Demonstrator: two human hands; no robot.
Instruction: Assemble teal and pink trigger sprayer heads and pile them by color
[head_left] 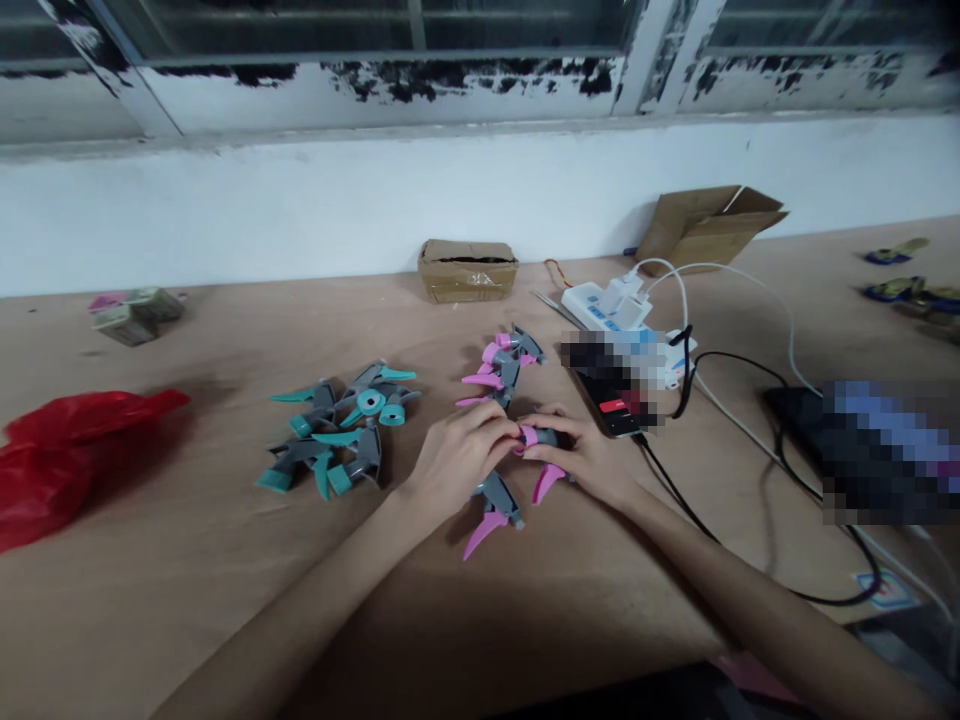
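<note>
Between both hands is a grey-and-pink trigger spray head (pixel 541 438), its pink collar pointing left and its pink trigger (pixel 550 482) hanging below. My right hand (pixel 589 455) grips the grey body from the right. With fingers pinched together, my left hand (pixel 469 450) works at the pink collar end; a small part between its fingertips is mostly hidden. Just below my left hand lies another pink-trigger spray head (pixel 496 505). Beyond the hands, several more pink-and-grey spray heads (pixel 506 365) lie close together. Left of my left hand, a group of teal-and-grey spray heads (pixel 364 410) rests on the table.
A phone (pixel 611 395) and a white power strip (pixel 600 305) with cables lie to the right. Two cardboard boxes (pixel 469 275) stand near the wall. A red plastic bag (pixel 75 450) and small bundles (pixel 135 315) are at the left. A dark, partly blurred device (pixel 795 420) lies far right.
</note>
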